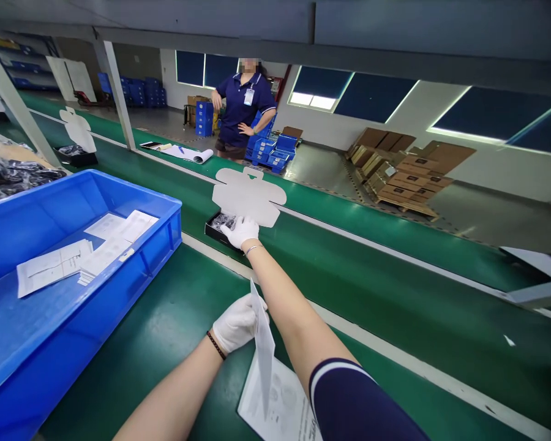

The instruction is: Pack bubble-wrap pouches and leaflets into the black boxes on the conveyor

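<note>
My left hand [237,323], in a white glove, pinches a folded white paper leaflet [265,349] held upright above the near belt. Under it lies a stack of printed leaflets [280,398], partly covered by my right arm. My right hand [242,233], also gloved, reaches to an open black box [211,231] on the far belt. Its thumb points left over the clear plastic-wrapped contents [224,220], apart from the fingers, which rest before the raised white lid [245,196]. The fingertips are partly hidden, and I see nothing held there.
At left, a blue bin [160,239] holds several papers [55,266]. Another open box [76,156] stands farther along the belt [371,294]. A clipboard with papers [183,153] lies beyond, near a standing person [245,101]. Metal posts [118,95] and an overhead shelf frame the space.
</note>
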A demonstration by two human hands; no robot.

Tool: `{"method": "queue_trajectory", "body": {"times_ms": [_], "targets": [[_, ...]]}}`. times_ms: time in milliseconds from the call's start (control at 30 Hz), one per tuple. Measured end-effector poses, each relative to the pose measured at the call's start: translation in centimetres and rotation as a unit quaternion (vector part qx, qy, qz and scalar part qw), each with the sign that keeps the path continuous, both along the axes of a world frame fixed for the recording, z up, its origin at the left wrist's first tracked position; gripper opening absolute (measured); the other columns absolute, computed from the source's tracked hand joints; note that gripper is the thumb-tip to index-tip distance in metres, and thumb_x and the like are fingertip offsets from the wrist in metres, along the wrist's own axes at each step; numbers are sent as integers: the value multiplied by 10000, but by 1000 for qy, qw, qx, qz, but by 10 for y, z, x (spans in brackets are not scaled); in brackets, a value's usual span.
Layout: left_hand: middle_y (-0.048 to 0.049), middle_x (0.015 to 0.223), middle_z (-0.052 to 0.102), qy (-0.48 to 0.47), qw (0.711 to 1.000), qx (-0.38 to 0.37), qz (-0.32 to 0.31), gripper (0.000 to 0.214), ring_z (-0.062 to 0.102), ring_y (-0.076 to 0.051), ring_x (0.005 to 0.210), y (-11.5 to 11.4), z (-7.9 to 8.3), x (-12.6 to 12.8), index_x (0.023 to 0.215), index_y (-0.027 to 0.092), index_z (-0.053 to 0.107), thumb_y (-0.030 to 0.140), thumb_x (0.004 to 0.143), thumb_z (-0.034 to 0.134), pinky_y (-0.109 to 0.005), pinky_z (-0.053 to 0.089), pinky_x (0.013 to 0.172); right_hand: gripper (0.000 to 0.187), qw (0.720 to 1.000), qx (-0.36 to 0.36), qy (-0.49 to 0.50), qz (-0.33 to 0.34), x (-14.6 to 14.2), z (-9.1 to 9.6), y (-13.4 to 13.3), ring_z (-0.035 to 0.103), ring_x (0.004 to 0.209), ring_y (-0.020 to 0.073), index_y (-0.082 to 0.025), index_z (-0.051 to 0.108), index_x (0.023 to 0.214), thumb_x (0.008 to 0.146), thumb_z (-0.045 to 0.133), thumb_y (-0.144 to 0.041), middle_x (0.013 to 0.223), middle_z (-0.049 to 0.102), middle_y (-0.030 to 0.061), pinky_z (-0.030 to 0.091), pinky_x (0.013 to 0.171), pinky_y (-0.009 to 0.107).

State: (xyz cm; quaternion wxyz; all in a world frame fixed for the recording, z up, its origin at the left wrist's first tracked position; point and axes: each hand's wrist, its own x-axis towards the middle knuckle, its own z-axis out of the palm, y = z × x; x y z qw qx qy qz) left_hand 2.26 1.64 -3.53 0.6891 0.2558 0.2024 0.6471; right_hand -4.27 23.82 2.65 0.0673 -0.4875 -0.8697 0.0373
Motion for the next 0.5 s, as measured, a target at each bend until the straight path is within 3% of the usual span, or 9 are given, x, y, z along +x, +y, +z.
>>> {"method": "queue_trajectory", "body": {"times_ms": [167,267,400,500], "targets": [[41,600,525,-47,999,22,1,488,476,-112,545,2,0,-1,934,183,611,454,645,897,-267,336,576,677,995,-20,-1,102,40,0,21,487,1234,328,-147,509,1385,988,352,-672,1355,549,176,369,1028,392],[46,594,523,-67,997,35,-1,417,461,-97,531,3,-3,-2,930,178,629,388,679,887,-253,340,568,600,994,-11,-8,108,54,0,19,526,1200,322,-141,529,1338,1000,386,-616,1314,584,176,394,1009,393],[47,598,523,-74,997,35,-1,393,475,-92,537,2,0,-2,940,175,650,370,692,883,-244,376,588,702,997,-18,22,65,63,-5,6,511,1243,344,-83,481,1368,961,440,-653,1326,568,215,381,1051,413],[22,658,579,-49,998,27,17,425,529,-109,583,3,9,-1,932,165,660,402,670,896,-258,429,638,804,995,-34,37,84,73,-10,2,392,1385,361,-86,310,1523,962,434,-648,1513,396,240,317,1123,436]]}}
